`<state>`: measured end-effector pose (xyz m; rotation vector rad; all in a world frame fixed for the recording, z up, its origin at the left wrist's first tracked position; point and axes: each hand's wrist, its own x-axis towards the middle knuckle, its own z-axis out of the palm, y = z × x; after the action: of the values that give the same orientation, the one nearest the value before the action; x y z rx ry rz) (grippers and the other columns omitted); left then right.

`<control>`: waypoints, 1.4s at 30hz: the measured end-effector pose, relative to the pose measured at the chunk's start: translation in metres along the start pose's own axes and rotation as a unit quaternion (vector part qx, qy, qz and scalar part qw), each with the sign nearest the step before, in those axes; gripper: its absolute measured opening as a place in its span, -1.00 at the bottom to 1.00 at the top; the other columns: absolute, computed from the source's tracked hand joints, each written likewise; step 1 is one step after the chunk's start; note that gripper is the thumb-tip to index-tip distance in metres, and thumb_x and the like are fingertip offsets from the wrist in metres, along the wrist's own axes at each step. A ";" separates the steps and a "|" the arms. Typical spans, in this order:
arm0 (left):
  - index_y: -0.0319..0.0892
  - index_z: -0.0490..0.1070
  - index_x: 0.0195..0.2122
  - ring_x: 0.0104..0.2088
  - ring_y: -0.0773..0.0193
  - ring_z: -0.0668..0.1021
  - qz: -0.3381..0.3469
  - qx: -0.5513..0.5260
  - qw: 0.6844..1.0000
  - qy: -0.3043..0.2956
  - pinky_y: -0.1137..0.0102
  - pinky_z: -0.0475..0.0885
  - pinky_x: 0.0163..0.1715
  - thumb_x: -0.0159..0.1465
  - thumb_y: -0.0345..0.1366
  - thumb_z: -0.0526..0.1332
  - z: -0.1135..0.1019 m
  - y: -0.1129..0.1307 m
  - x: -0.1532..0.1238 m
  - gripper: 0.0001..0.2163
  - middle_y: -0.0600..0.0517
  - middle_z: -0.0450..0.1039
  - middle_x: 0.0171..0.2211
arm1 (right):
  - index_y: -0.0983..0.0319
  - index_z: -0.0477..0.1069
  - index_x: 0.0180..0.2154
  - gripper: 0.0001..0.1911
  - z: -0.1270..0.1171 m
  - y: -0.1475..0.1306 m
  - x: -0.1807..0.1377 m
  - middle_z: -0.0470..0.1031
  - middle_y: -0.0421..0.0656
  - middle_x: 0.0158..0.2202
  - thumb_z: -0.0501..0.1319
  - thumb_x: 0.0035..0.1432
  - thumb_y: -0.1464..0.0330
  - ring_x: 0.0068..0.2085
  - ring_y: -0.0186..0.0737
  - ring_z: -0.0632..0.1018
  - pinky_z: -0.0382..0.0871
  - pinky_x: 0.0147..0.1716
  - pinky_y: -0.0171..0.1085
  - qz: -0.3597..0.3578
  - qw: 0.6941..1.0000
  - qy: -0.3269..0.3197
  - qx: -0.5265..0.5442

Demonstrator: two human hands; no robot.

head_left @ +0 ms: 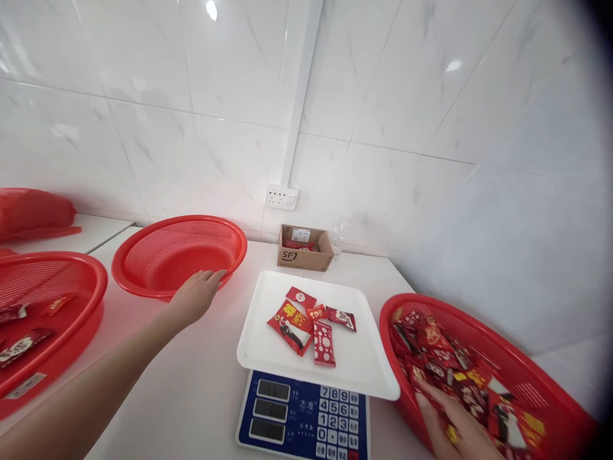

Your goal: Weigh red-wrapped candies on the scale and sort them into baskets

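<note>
My left hand [198, 297] is closed over the near right rim of a round red plastic basket [179, 223], which has mesh sides and a bare bottom. My right hand [453, 421] reaches into another red basket [507, 342] on the right, heaped with small wrapped snack packets [460, 377]. Its visible fingers are stretched out and slightly apart among the packets; the fingertips are partly hidden. Between my hands stands a blue digital scale [304, 415] with a white tray [258, 338]. On that tray lie several red packets, including a larger red and yellow one [290, 327] and a dotted one [324, 345].
A third red basket [93, 313] with a few packets stands at the left edge. A small cardboard box [306, 259] holding red packets sits at the back, below a wall socket [282, 197]. Red plastic bags [33, 214] lie at the far left. A tiled wall borders the table.
</note>
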<state>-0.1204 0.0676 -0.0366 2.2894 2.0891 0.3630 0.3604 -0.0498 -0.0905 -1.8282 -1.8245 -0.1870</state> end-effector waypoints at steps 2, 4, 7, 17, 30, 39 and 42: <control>-0.26 0.27 0.15 -0.12 -0.05 0.52 0.016 -0.021 1.000 0.000 0.14 0.44 -0.20 0.36 -0.23 -0.19 0.003 0.018 0.000 -0.55 -0.22 0.48 -0.09 | 0.24 0.52 -0.13 -0.52 -0.002 -0.024 0.007 0.59 -0.02 -0.11 0.03 0.20 0.05 -0.11 -0.03 0.60 0.52 -0.19 -0.15 0.016 0.999 -0.007 0.036; -0.24 0.28 0.14 -0.07 -0.07 0.50 0.037 -0.041 0.998 0.004 0.10 0.43 -0.15 0.37 -0.19 -0.16 0.006 0.034 0.000 -0.56 -0.22 0.46 -0.04 | 0.23 0.51 -0.15 -0.54 0.000 -0.052 0.014 0.58 0.00 -0.10 0.01 0.22 0.08 -0.07 -0.03 0.57 0.51 -0.13 -0.10 0.005 0.997 -0.012 0.071; -0.20 0.31 0.13 0.13 -0.05 0.37 0.092 -0.068 0.993 0.009 0.07 0.32 0.07 0.36 -0.16 -0.07 0.010 0.059 -0.004 -0.60 -0.19 0.37 0.10 | 0.20 0.50 -0.10 -0.62 0.008 -0.088 0.024 0.54 -0.01 -0.05 0.02 0.25 0.16 -0.02 -0.05 0.53 0.49 -0.06 -0.07 -0.039 0.990 -0.055 0.120; -0.06 0.14 0.25 0.31 -0.07 0.09 0.329 -0.129 0.927 -0.123 -0.05 0.07 0.22 0.29 -0.11 0.15 0.028 0.129 -0.018 -0.48 -0.13 0.13 0.29 | 0.22 0.39 0.08 -0.59 0.018 -0.137 0.039 0.33 0.01 0.18 0.05 0.28 0.22 0.21 0.00 0.31 0.26 0.16 0.06 -0.123 0.959 -0.195 0.165; -0.12 0.30 0.11 0.16 -0.08 0.31 0.261 -0.150 0.946 -0.122 0.05 0.24 0.08 0.28 0.02 0.09 0.016 0.127 -0.012 -0.54 -0.17 0.30 0.15 | 0.17 0.42 0.05 -0.62 0.020 -0.138 0.037 0.32 -0.02 0.20 0.06 0.27 0.22 0.22 0.01 0.31 0.29 0.13 0.05 -0.115 0.964 -0.195 0.142; -0.09 0.29 -0.35 -0.36 0.16 0.52 0.161 -0.174 0.964 -0.120 0.35 0.35 -0.43 0.23 -0.15 0.16 0.005 0.128 -0.017 -0.86 0.01 0.49 -0.36 | 0.16 0.40 0.06 -0.64 0.019 -0.138 0.037 0.34 -0.05 0.19 0.04 0.29 0.27 0.19 -0.01 0.34 0.31 0.12 0.03 -0.146 0.964 -0.183 0.129; -0.08 0.22 -0.37 -0.45 0.21 0.50 0.093 -0.184 0.974 -0.091 0.40 0.28 -0.53 0.26 -0.15 0.09 -0.008 0.117 -0.014 -0.85 0.07 0.45 -0.44 | 0.18 0.40 0.06 -0.64 0.018 -0.139 0.036 0.34 -0.04 0.19 0.04 0.29 0.28 0.18 0.00 0.35 0.30 0.12 0.06 -0.147 0.964 -0.186 0.123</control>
<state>-0.0086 0.0408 -0.0107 2.2011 1.5744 0.4774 0.2249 -0.0186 -0.0505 -1.4860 -2.2592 0.2869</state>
